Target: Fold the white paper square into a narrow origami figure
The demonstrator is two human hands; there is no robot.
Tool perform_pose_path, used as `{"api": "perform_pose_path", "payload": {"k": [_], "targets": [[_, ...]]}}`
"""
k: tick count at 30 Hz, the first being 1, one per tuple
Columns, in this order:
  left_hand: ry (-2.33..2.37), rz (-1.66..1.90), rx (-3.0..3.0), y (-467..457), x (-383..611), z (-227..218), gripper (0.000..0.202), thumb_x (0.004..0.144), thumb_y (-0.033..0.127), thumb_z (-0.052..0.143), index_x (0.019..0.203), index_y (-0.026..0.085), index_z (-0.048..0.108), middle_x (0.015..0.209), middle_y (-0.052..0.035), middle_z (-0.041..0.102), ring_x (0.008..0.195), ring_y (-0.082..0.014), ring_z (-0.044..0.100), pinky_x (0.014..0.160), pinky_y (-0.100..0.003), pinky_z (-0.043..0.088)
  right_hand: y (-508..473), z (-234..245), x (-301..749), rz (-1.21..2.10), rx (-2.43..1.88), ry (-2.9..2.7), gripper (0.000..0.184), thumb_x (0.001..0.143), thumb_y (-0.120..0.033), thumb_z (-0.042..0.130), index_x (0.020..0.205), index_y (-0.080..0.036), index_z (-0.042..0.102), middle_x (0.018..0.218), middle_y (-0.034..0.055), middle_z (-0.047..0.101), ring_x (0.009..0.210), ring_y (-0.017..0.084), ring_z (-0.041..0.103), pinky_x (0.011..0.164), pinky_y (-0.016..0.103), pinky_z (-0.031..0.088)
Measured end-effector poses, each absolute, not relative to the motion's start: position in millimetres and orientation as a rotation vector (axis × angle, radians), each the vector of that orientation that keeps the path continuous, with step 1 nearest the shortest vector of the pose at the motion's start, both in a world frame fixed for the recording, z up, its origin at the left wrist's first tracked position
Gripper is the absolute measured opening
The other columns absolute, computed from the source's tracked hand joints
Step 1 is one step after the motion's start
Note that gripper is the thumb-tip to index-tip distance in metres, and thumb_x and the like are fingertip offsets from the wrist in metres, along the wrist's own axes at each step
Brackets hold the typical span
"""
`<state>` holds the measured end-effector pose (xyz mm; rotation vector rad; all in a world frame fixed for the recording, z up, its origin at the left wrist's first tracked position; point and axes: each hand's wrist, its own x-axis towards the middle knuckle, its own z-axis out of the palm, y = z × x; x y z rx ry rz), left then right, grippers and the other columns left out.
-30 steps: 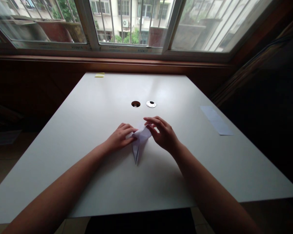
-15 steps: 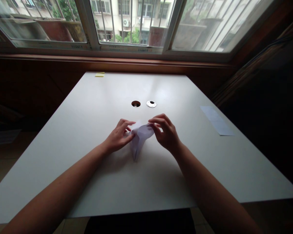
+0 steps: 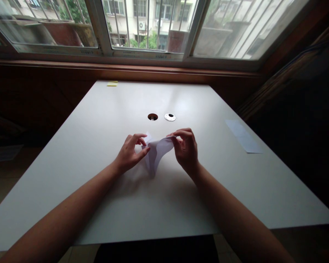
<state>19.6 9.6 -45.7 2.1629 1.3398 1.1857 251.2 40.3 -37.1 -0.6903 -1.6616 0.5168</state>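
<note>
White folded paper [image 3: 156, 155] stands near the centre of the worktop [image 3: 126, 204], its narrow point down and touching the surface, its upper flaps spread apart. The left hand [image 3: 128, 153] is at 9 o'clock of the paper, with thumb and fingers closed narrowly on the left flap. The right hand [image 3: 186, 149] is at 3 o'clock of the paper, thumb and index finger pinched on the upper edge of the right flap, the other fingers curled. Both forearms reach in from the 6 o'clock edge of the worktop.

At 12 o'clock of the paper, a round cable hole [image 3: 152, 117] is cut in the worktop; a white round cap [image 3: 170, 117] lies just beside it at its 3 o'clock. A pale paper strip [image 3: 244, 137] lies flat toward the 3 o'clock edge of the worktop, well apart from the hands. A yellow note [image 3: 112, 84] lies at the 11 o'clock corner. A barred window [image 3: 148, 25] runs beyond the 12 o'clock edge.
</note>
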Motion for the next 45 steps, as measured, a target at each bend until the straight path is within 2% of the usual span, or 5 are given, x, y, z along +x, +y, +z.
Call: {"api": "perform_pose_path", "payload": {"k": [9,18,22,31,45], "targets": [[1.349,1.060,2.147,4,24,-41,0.045,0.088,0.028,0.063,0.132,0.025,0.052,0.087,-0.0012,0.067,0.085,-0.0175,0.059,0.080,-0.030,0.046,38,-36,248,0.600,-0.663,-1.708,0.015,0.096,-0.020,0.054,0.109,-0.027,0.052,0.104,0.0041,0.051,0.089,0.016,0.066,0.069,0.034,0.062],[1.364,0.972,2.011,7,23,-41,0.038,0.080,0.018,0.064,0.117,0.025,0.064,0.082,0.0007,0.065,0.078,-0.0150,0.055,0.075,-0.028,0.046,40,-38,253,0.734,-0.601,-1.756,0.017,0.093,-0.018,0.055,0.108,-0.026,0.051,0.105,0.0043,0.053,0.094,0.016,0.064,0.076,0.038,0.061],[1.384,1.048,2.024,6,24,-40,0.038,0.078,0.016,0.064,0.115,0.024,0.064,0.081,0.0009,0.064,0.076,-0.0145,0.055,0.074,-0.027,0.046,42,-34,261,0.585,-0.637,-1.833,0.023,0.090,-0.015,0.059,0.109,-0.026,0.053,0.102,0.0049,0.056,0.093,0.018,0.062,0.083,0.042,0.059],[1.454,1.151,2.110,6,23,-39,0.035,0.078,0.011,0.061,0.112,0.022,0.065,0.078,0.0007,0.060,0.076,-0.0148,0.052,0.074,-0.027,0.047,45,-20,272,0.095,-0.602,-2.113,0.024,0.085,-0.012,0.065,0.103,-0.028,0.067,0.099,0.0061,0.064,0.091,0.020,0.062,0.078,0.037,0.056],[1.336,1.019,2.030,5,19,-34,0.037,0.076,0.012,0.059,0.112,0.022,0.065,0.080,0.0004,0.059,0.074,-0.0138,0.050,0.072,-0.027,0.044,44,-17,275,0.157,-0.572,-2.058,0.022,0.086,-0.013,0.065,0.101,-0.028,0.072,0.089,0.0040,0.069,0.078,0.016,0.065,0.068,0.031,0.055]]}}
